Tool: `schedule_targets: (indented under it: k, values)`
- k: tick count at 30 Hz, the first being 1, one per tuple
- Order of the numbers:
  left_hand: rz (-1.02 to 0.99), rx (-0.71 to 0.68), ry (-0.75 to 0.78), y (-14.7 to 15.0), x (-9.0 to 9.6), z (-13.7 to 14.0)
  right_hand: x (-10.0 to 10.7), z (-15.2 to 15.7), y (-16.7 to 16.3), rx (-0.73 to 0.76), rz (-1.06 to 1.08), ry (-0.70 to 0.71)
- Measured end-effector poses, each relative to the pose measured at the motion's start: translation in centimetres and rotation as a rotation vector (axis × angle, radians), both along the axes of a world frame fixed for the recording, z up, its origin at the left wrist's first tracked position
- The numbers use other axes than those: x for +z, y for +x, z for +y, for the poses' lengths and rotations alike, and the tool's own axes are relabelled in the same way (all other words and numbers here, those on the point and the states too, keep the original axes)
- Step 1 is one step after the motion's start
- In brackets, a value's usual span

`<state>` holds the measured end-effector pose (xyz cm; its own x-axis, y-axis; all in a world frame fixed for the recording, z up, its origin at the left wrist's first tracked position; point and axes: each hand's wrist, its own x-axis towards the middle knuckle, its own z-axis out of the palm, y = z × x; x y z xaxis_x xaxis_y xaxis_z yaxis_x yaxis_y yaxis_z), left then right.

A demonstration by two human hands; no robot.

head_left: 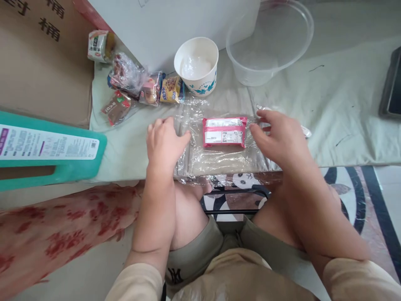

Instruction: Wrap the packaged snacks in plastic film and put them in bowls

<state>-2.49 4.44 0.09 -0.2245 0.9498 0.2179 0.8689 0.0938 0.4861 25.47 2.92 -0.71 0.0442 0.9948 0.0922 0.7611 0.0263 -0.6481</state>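
A pink-and-white wrapped snack packet point(224, 132) lies with its printed label up on a sheet of clear plastic film point(216, 161) spread near the table's front edge. To the left of the packet, my left hand point(164, 144) rests at the film's side, thumb apart from bent fingers, holding nothing visible. My right hand point(280, 136) is close to the packet's right end, thumb and fingers parted, without gripping it. Partly hidden under that hand is a slim white object point(305, 131), whose kind I cannot make out.
Small wrapped snacks point(127, 77) lie at the back left, beside a paper cup point(200, 69). Behind stand a white box point(175, 21) and a clear plastic tub point(260, 73). A green container point(81, 156) and a cardboard box point(46, 71) border the left; a dark device point(393, 83) is far right.
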Motion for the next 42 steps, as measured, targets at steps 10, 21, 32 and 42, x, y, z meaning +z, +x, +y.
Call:
schedule_targets:
  k: [10,21,32,42]
  values:
    - [-0.106,-0.719,-0.015,6.1,2.8,-1.5,-0.9,-0.3,-1.2,0.38,-0.009,0.252]
    - [-0.049,-0.32,-0.241,3.6,-2.2,0.5,-2.2,0.6,-0.5,0.399,-0.027,0.061]
    - [0.011,-0.304,-0.233,3.9,-1.7,0.2,4.0,0.3,3.5,0.217,-0.048,0.358]
    - [-0.024,-0.301,-0.237,4.0,-1.0,0.1,7.7,14.8,2.0,-0.087,-0.433,-0.019]
